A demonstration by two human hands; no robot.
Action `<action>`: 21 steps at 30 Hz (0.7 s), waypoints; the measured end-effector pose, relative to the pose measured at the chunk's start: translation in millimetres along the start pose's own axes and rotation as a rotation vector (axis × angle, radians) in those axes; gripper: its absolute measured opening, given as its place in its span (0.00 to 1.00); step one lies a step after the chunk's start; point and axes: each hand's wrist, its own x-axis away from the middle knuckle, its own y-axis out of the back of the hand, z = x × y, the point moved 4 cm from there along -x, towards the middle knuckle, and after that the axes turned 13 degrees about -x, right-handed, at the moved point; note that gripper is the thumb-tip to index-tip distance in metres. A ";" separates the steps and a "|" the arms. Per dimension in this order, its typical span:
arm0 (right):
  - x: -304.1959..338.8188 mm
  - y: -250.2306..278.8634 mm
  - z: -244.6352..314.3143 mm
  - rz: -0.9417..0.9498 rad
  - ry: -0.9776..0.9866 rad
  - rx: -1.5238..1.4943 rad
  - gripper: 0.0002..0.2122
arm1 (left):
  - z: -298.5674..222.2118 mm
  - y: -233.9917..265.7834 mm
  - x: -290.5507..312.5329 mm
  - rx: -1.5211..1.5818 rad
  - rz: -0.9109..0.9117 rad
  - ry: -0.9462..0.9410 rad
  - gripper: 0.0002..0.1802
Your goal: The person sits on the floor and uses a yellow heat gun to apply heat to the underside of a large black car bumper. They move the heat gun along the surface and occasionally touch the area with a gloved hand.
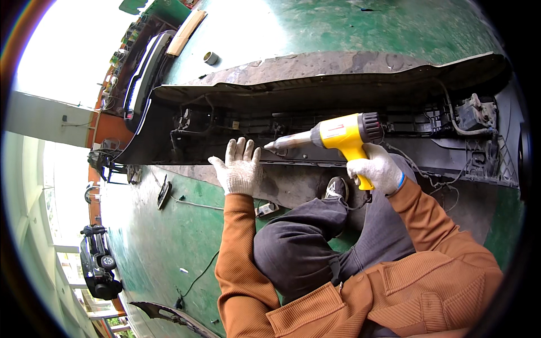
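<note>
A yellow and black heat gun (341,134) is gripped by its handle in my gloved right hand (378,169). Its metal nozzle points left, toward my other hand. My left hand (240,169), also in a white knit glove, is held flat with its fingers spread and nothing in it. Those fingers are over the near edge of a long dark car bumper (315,96), which lies with its hollow inner side facing up. Wiring and a boxy metal-and-plastic unit (476,112) show inside its right end. Whether my left fingers touch the bumper I cannot tell.
A power strip (266,209) with a pale cable lies left of my knee. A tape roll (211,58) and another bumper (147,73) are beyond the far left end. Nearby on the green floor are a small black part (164,192) and a curved dark panel (169,315).
</note>
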 end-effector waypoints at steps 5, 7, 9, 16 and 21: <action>5.1 -6.6 -1.0 0.061 -0.082 0.117 0.13 | -4.0 9.0 0.5 -0.011 -0.007 -0.026 0.52; -0.3 -1.9 -10.0 -0.004 -0.035 0.040 0.14 | -4.8 3.6 -0.2 -0.001 -0.010 -0.031 0.53; -0.4 1.6 -12.6 -0.008 -0.059 0.061 0.14 | -3.1 2.0 0.8 0.029 -0.017 -0.030 0.53; -5.3 0.0 -14.3 -0.041 -0.028 -0.025 0.14 | -7.5 6.9 1.3 0.074 -0.030 -0.044 0.53; 0.3 -4.3 -5.6 -0.003 -0.082 0.112 0.13 | -8.7 10.6 2.8 0.066 -0.001 -0.036 0.53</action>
